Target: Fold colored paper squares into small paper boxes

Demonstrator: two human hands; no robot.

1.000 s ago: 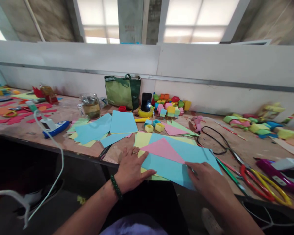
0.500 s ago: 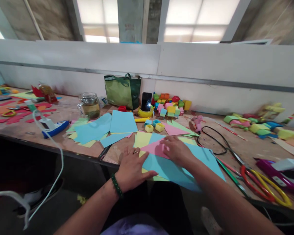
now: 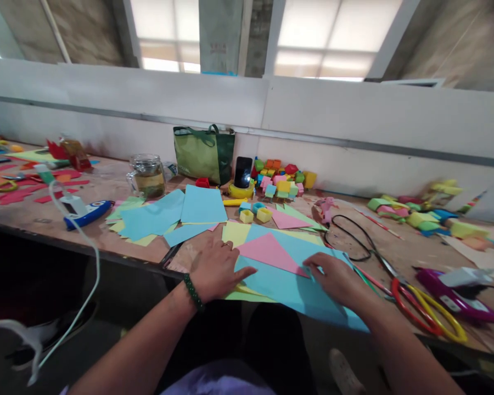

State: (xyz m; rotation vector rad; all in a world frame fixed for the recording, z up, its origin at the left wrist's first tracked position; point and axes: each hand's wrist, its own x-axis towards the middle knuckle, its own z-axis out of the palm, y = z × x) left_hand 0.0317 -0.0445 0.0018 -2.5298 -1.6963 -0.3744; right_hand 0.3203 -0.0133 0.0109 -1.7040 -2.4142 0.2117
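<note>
A folded pink paper triangle (image 3: pixel 269 253) lies on large light-blue paper (image 3: pixel 267 280), with yellow sheets (image 3: pixel 235 232) partly beneath. My left hand (image 3: pixel 216 266) rests palm down at the triangle's left corner, fingers spread, a ring and a green bead bracelet showing. Beside the triangle's right corner, my right hand (image 3: pixel 329 274) has its fingers curled and thumb and fingertip drawn together. Whether anything is between them is hidden. Small yellow paper boxes (image 3: pixel 264 214) and blue paper boxes (image 3: pixel 257 207) sit just behind the sheets.
Blue sheets (image 3: pixel 205 204), a glass jar (image 3: pixel 147 178), a green bag (image 3: pixel 201 153) and a phone (image 3: pixel 243 171) stand or lie behind. Scissors (image 3: pixel 420 307), a black cord (image 3: pixel 364 233) and a purple glue gun (image 3: pixel 456 296) are on the right; a blue tool (image 3: pixel 91 214) is left.
My right hand has moved right, off the pink triangle's middle to its right corner, so more of the triangle shows. My left hand stays nearly in place on the papers.
</note>
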